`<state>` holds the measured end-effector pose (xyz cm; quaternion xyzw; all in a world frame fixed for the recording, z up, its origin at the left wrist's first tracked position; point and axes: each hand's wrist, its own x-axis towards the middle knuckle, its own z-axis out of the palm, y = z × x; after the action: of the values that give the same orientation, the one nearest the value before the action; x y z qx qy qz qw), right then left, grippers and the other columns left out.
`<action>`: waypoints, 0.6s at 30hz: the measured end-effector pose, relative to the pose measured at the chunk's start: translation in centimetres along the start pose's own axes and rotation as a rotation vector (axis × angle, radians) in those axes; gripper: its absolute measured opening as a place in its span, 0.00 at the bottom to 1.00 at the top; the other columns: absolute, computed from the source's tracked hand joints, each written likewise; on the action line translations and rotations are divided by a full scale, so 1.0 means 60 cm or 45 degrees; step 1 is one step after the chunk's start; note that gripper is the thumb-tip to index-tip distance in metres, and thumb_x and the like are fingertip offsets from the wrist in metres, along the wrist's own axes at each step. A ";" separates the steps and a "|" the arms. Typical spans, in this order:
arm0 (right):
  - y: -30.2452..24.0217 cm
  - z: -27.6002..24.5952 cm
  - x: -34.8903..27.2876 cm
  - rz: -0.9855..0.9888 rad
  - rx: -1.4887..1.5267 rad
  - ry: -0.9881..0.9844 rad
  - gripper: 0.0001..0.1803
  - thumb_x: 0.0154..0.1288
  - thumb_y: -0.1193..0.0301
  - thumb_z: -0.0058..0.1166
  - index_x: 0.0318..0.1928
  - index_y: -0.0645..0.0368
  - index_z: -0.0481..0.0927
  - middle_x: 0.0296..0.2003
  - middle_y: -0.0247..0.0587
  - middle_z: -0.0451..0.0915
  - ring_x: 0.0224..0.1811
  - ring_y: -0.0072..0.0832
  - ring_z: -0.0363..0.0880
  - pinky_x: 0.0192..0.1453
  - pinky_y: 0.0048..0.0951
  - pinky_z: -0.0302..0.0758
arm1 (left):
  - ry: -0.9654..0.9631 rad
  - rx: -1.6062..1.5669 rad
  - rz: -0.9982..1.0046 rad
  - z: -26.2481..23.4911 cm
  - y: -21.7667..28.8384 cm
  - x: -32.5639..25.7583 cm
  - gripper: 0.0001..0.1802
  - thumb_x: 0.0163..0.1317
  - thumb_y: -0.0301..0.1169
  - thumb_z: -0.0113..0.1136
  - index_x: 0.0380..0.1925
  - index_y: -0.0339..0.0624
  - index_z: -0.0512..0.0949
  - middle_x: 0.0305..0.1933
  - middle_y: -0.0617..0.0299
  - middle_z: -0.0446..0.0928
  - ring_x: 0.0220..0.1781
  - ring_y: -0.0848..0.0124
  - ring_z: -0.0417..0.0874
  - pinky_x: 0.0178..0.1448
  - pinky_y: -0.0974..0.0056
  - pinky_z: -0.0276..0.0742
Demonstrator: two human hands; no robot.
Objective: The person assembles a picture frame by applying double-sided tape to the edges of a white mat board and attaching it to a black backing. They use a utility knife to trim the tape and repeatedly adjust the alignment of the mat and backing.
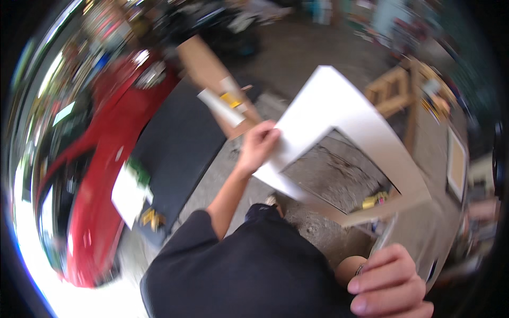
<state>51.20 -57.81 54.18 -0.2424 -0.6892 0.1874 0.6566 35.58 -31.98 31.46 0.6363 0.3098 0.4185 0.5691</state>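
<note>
My left hand [260, 146] is closed on the left edge of a white mat board [321, 114], thumb on top. The board is tilted in front of me, and a rectangular window is cut through it; the concrete floor shows through the opening. Apart from the board, at the lower right, my right hand [391, 281] is raised close to me with its fingers curled in. What it holds, if anything, is hidden by the fingers.
On my left stands a black-topped table [183, 132] bearing a cardboard strip [204, 61], white paper [127, 193] and a yellow tool [152, 218]. Beyond it is a red car [98, 175]. A workbench [424, 222] with a framed panel [456, 163] runs along the right. Motion blurs much.
</note>
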 end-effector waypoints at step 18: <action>0.144 0.121 0.038 -0.180 1.359 -1.121 0.31 0.81 0.43 0.30 0.42 0.59 0.72 0.30 0.44 0.80 0.21 0.34 0.73 0.23 0.38 0.66 | 1.299 0.101 -0.067 -0.101 0.070 -0.488 0.12 0.72 0.36 0.64 0.39 0.37 0.81 0.31 0.74 0.76 0.34 0.86 0.73 0.38 0.76 0.67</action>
<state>44.69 -49.01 50.57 0.2576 -0.7190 0.5384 0.3561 16.46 -55.30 30.34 0.3642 0.5797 0.6493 0.3312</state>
